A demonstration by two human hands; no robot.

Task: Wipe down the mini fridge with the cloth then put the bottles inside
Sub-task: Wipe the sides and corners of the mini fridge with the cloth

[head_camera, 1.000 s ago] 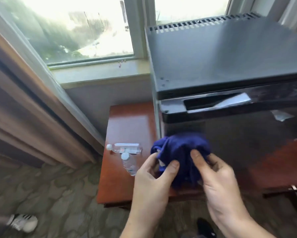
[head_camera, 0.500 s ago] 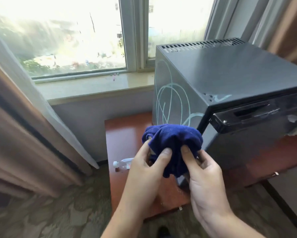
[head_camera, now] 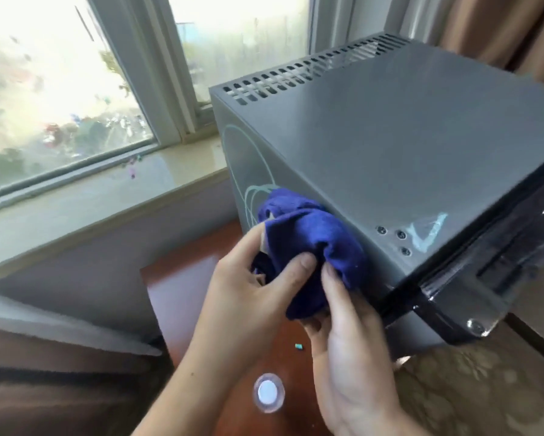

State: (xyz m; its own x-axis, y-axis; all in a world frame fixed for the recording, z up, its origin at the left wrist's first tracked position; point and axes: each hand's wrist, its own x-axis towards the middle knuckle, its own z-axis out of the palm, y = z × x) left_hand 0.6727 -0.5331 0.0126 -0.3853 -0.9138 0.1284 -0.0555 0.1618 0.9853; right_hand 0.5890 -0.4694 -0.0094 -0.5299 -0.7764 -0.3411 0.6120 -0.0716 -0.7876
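A person's bare left grip [head_camera: 248,297] and right grip [head_camera: 352,350] bunch a blue cloth [head_camera: 311,243] against a grey mini fridge [head_camera: 406,152], at the upper edge of its side panel near the front corner. The left grip pinches a fold of the cloth between thumb and curled fingers. The right grip cups the cloth from below, its thumb laid along the fabric. Pale circular lines [head_camera: 248,171] mark the fridge's side panel just behind the cloth. On the fridge's top, three screws [head_camera: 399,236] and a scrap of clear tape [head_camera: 428,231] sit near the front edge, with vent slots [head_camera: 296,77] along the back. The fridge stands on a reddish wooden surface [head_camera: 182,294]. In front of the fridge, on the same surface, stands a clear bottle [head_camera: 268,392], seen from above by its white cap, with a small green scrap [head_camera: 299,346] between it and the fridge. A window sill [head_camera: 107,199] runs behind the fridge.
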